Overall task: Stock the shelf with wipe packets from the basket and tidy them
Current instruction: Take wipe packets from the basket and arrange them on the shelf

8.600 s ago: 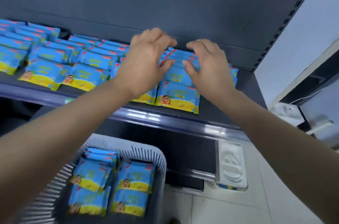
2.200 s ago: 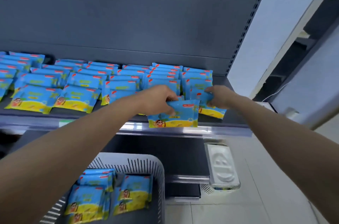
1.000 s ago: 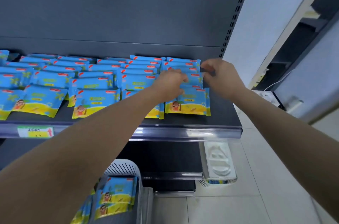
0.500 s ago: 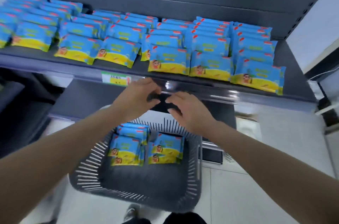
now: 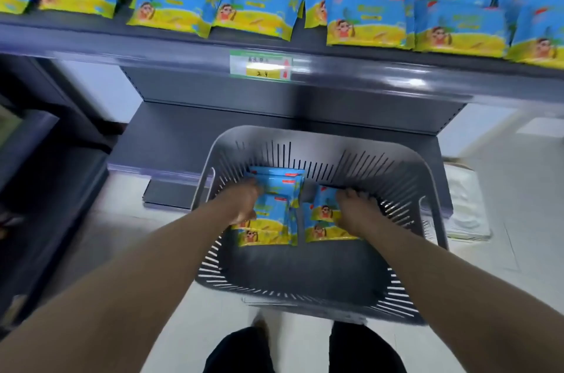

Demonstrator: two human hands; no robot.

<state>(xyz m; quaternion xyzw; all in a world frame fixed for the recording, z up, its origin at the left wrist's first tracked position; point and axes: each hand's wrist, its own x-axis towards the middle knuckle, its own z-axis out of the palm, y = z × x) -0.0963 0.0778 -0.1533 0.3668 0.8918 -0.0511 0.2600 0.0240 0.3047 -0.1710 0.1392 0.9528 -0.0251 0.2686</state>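
— Head view looks straight down, so tell me: where are the hands?

— Both are down inside the basket (image 5: 427, 189). The left hand (image 5: 244, 201) sits on the left pile of packets (image 5: 274, 211). The right hand (image 5: 354, 211) sits on the right pile of packets (image 5: 323, 220). The hands are apart, one on each pile.

— Are they holding anything?

— The left one seems to curl round the side of its top packet. The right one lies on top of its pile, fingers bent. I cannot tell if either has really closed on a packet.

— Which way do the packets lie?

— Flat, with the yellow ends toward the person and the blue ends pointing away, toward the shelf (image 5: 366, 88). Each hand is right at its own pile, so neither has to cross over.

— And where do they go?

— Up and forward from the hands, onto that shelf, where rows of packets (image 5: 253, 6) already lie.

— What can't you see?

— How many packets are in each pile; the hands cover them. It is all a bit blurry, and the back rows on the shelf are cut off at the top.
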